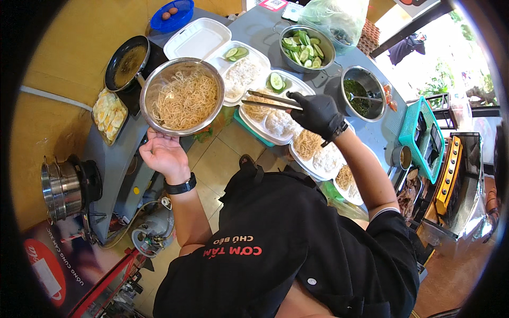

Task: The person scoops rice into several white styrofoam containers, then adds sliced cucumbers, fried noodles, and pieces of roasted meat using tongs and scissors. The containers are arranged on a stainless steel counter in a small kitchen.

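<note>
Fried eggs (pixel 110 117): a pile beyond the left hand (pixel 165 153) and to its left.
Frying pan (pixel 113 62): dark, farther beyond that hand than the eggs.
Left hand: bare, palm up, thumb spread to the side; it bears the bowl from below, its fingers hidden underneath, so how far they close cannot be told.
Steel bowl (pixel 149 95): just beyond the left palm, raised and resting on that hand.
Noodles (pixel 185 100): heaped in the bowl, between the left hand and the pan.
Dark utensil (pixel 273 98): two long arms reaching leftward from the right grip, tips slightly apart over the near foam box (pixel 293 79); whether they touch its food cannot be told.
Right hand (pixel 318 114): black-gloved, clamped on the utensil, above the foam boxes.
Cucumber pot (pixel 330 47): full of slices, beyond the right grip.
Herb bowl (pixel 378 108): right of the gloved hand, a spoon (pixel 368 98) inside.
Teal basket (pixel 411 140): farther right of that grip.
</note>
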Tool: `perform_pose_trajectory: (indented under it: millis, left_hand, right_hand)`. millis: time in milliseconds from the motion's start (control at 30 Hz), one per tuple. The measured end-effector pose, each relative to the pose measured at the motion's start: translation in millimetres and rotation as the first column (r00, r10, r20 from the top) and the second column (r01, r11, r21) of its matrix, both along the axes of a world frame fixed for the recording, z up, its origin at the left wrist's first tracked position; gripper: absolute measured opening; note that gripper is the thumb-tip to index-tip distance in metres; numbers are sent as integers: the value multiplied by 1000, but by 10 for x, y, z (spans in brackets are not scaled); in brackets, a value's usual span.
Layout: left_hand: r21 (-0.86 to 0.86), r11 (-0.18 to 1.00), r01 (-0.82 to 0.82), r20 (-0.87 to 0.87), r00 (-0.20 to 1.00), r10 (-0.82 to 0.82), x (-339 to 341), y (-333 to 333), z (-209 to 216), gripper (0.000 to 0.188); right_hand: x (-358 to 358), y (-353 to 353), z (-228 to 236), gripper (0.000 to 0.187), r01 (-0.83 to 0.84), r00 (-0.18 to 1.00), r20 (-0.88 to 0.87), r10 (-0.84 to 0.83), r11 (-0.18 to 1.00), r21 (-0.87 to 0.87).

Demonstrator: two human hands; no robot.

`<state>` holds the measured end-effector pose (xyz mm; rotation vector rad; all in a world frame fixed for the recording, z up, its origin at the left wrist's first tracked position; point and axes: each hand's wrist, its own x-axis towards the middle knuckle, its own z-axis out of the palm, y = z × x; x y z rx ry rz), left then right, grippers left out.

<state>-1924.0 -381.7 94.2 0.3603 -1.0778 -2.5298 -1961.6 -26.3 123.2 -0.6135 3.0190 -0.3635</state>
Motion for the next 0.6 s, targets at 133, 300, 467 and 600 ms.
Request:
perform_pose_trajectory:
  millis: [133,300,467,600]
  left_hand:
    - [23,1000,-3,2,1000,3,33,-108,-69,43]
    - [24,1000,-13,56,998,12,32,-118,-80,48]
    - [48,999,-7,88,996,2,53,-127,-79,49]
    - [88,995,38,37,998,-41,85,-206,-175,50]
  right_hand:
    - [116,-77,-278,29,22,1000,1,-22,999,-47]
    - [141,8,-382,22,49,994,-84,-65,981,-189]
    - [160,13,-102,22,179,976,-66,-207,938,-297]
    - [-56,28,141,27,239,962,-43,-271,905,-353]
